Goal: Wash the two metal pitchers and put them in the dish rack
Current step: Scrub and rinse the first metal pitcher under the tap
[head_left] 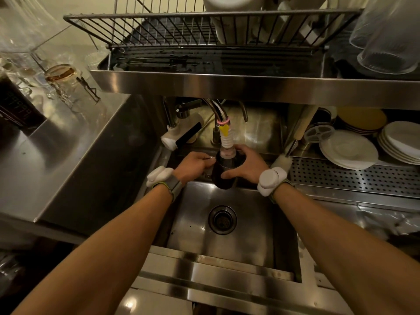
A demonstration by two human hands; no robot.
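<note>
As a metal pitcher (223, 178) sits upright under the faucet nozzle (226, 142) above the sink (227, 242), the left hand (193, 164) curls its fingers round the handle while the right hand (246, 164) wraps the dark body. The rinsing step looks under way; next the pitcher likely needs tipping out and a careful lift to the dish rack (181, 30) overhead. One pitcher, one nozzle and two hands show; a second pitcher is not in view.

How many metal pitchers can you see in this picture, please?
1. The pitcher is over the sink, under the faucet, held by the left hand and right hand. A second one may be hidden.
</note>
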